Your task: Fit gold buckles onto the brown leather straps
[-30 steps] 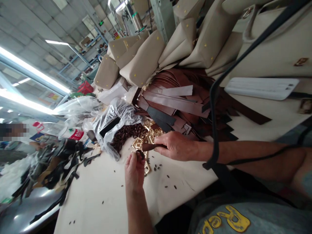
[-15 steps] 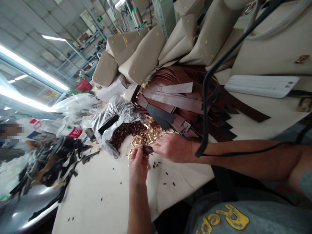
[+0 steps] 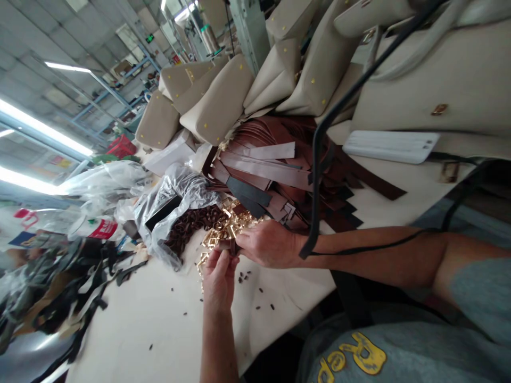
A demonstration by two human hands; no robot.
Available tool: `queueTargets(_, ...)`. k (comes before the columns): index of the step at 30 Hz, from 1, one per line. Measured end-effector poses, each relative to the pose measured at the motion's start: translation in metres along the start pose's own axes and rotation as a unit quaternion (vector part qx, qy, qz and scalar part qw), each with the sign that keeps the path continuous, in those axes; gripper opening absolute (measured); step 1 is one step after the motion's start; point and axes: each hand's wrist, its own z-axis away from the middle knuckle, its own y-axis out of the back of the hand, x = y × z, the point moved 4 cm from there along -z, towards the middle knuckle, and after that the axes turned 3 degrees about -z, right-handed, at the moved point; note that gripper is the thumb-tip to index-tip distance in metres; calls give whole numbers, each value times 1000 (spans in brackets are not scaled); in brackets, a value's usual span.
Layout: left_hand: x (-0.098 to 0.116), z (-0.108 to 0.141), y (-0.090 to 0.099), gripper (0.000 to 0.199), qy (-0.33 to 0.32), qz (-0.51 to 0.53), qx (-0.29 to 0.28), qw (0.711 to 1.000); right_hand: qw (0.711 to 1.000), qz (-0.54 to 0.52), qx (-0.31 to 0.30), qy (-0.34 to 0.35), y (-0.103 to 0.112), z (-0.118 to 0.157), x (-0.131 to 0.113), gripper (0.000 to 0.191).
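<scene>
My left hand (image 3: 219, 274) pinches a small dark brown strip (image 3: 228, 246) between thumb and fingers. At the strip's other side, my right hand (image 3: 269, 244) has its fingers closed on it, so the two hands nearly touch. Just beyond them lies a heap of gold metal buckles (image 3: 229, 226). Dark brown loops (image 3: 191, 226) are piled by a clear plastic bag (image 3: 159, 234), left of the buckles. A bundle of brown leather straps (image 3: 275, 159) rests behind my right hand. Fine detail of the held strip is blurred.
Beige bags (image 3: 219, 101) stand along the back of the white table (image 3: 159, 330). A white plastic case (image 3: 391, 146) lies at right. Dark scraps (image 3: 51, 287) cover the left side. A black bar (image 3: 315, 181) crosses above my right wrist.
The view has shifted, moving the scene leftwards. The brown strip is turned differently between my fingers, and both hands still grip it.
</scene>
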Motion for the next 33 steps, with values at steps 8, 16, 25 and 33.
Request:
queueTargets(8, 1, -5, 15, 36, -13, -15, 65, 998, 955, 276, -90, -61, 19, 2, -10, 38)
queueTargets(16, 34, -13, 64, 18, -67, -24, 144, 987, 863, -306, -325, -235, 8, 7, 3, 59)
queueTargets(25, 8, -3, 16, 38, -16, -125, 38, 991, 955, -208, -103, -187, -1, -1, 31, 59)
queueTargets(33, 11, 5, -2, 34, -159, -153, 49, 974, 945, -243, -63, -210, -9, -1, 37, 33)
